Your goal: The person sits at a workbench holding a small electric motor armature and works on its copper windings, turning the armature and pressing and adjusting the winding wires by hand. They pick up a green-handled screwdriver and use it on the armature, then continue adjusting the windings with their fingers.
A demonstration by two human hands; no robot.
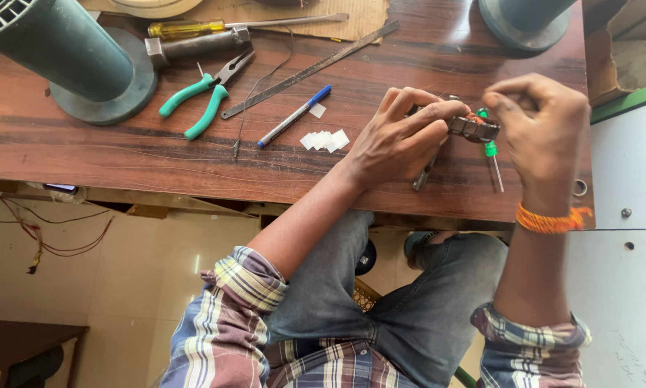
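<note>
Right of centre, the left hand [398, 140] and right hand [542, 126] are both pinching the small core [474, 129] with closed fingers; it looks rigid, light, best gripped by its ends.

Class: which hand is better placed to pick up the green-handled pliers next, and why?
Left. The left hand lies on the pliers' side of the table; the right hand is farther away. Both grip a small dark part.

The person wears a plaid shirt [244, 323] in purple, cream and dark blue checks, its sleeves rolled up above the elbows. Grey jeans [409, 302] cover the legs just beside the shirt's hem. A braided orange thread wristband [551, 219] circles the right wrist, well above the shirt's right sleeve.
</note>
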